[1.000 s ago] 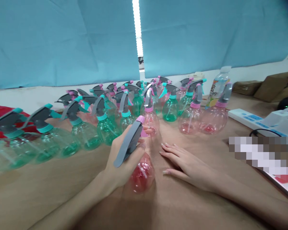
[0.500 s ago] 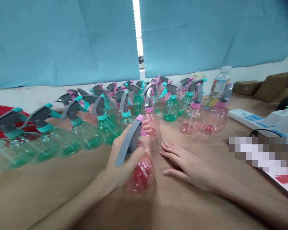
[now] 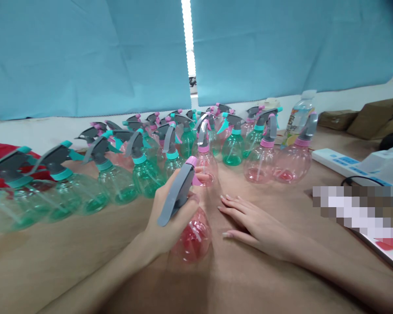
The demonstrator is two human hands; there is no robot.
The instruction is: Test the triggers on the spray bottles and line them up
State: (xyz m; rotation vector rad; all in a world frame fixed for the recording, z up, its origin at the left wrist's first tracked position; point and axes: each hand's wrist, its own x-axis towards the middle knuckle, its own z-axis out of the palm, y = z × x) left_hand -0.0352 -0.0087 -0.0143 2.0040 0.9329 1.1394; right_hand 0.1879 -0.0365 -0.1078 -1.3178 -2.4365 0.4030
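While in grip (image 3: 175, 227) — bottle (image 3: 195, 240), gap rightward

I count one left hand (image 3: 178, 223), one right hand (image 3: 262, 226), four near pink spray bottles (image 3: 194, 242) and, at left, at least five green spray bottles (image 3: 149, 179); farther bottles (image 3: 187, 141) overlap beyond counting. At right: one drink bottle (image 3: 301, 112), one power strip (image 3: 339, 159).

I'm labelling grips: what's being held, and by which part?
The left hand holds a pink spray bottle around its neck, beneath the gray spray head. The right hand lies on the table, holding nothing.
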